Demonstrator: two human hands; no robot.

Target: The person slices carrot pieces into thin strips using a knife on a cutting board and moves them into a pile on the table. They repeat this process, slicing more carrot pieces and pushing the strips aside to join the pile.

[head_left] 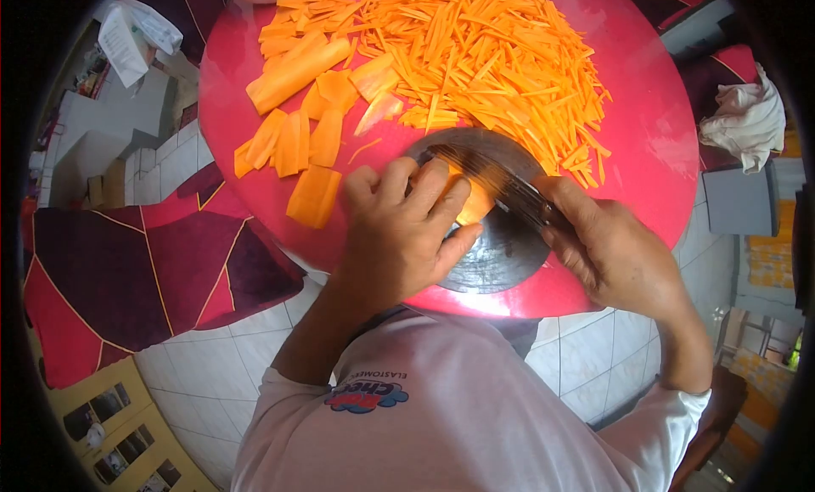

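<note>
My left hand [406, 224] presses down on a carrot piece [475, 202] lying on a small dark round cutting board [501, 254]. My right hand [607, 246] grips the handle of a knife [497, 179], whose blade lies across the carrot piece just beyond my left fingers. The board sits on a large red round tray [654, 127]. A heap of thin carrot strips [484, 55] lies beyond the board. Thicker carrot slabs [301, 110] lie to the left of it, close to my left hand.
The red tray rests over a surface with a red and purple patterned cloth [127, 263]. A crumpled white cloth [747, 118] lies at the right. White floor tiles [204, 373] show below. A plastic bag [136, 33] is at the upper left.
</note>
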